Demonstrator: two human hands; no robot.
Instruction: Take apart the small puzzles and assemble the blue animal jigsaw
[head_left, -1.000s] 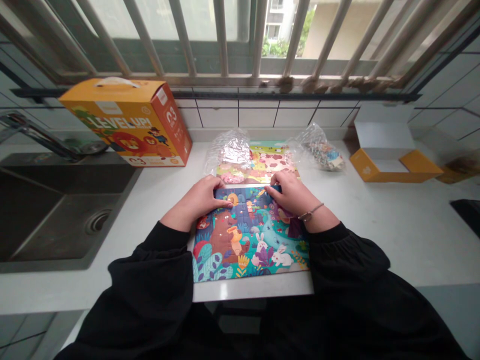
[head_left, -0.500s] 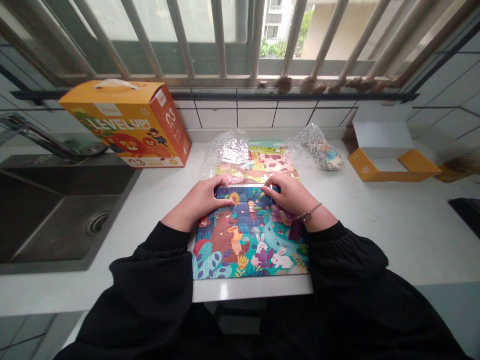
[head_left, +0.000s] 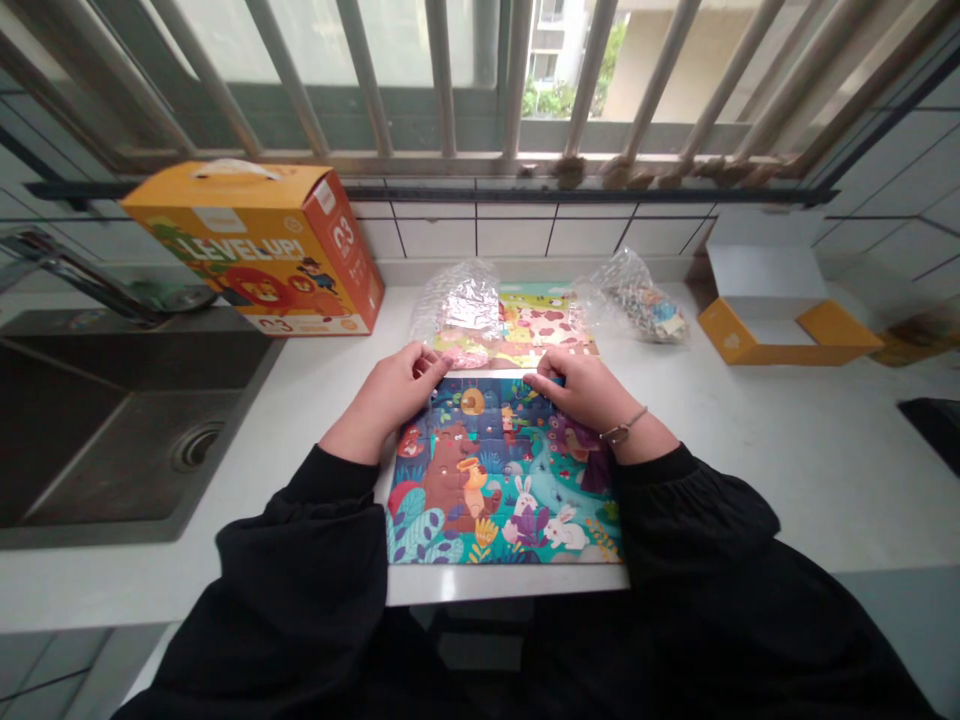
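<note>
A jigsaw puzzle (head_left: pixel 480 480) with a bear, white rabbits and blue leaves, its pieces joined, lies flat on the white counter before me. My left hand (head_left: pixel 401 390) is at its far left corner, fingers curled and thumb drawn close to them; whatever may be between them is hidden. At the far edge, right of the middle, my right hand (head_left: pixel 577 395) grips the puzzle with bent fingers, thumb tip on the rim. Just beyond lies a farm picture puzzle (head_left: pixel 540 325) with a cow, partly covered by a clear plastic bag (head_left: pixel 461 300).
An orange carton (head_left: pixel 262 255) with a handle stands back left, beside the dark sink (head_left: pixel 142 430). Another clear bag (head_left: pixel 645 305) holds puzzle pieces, right of the farm picture. Farther right sits an open orange box (head_left: pixel 780 340). Window bars rise behind the counter (head_left: pixel 720 440).
My left thumb has come off the puzzle's face and drawn back to its far edge beside the fingers. The puzzle has shifted very slightly toward me. My right hand stays nearly in place.
</note>
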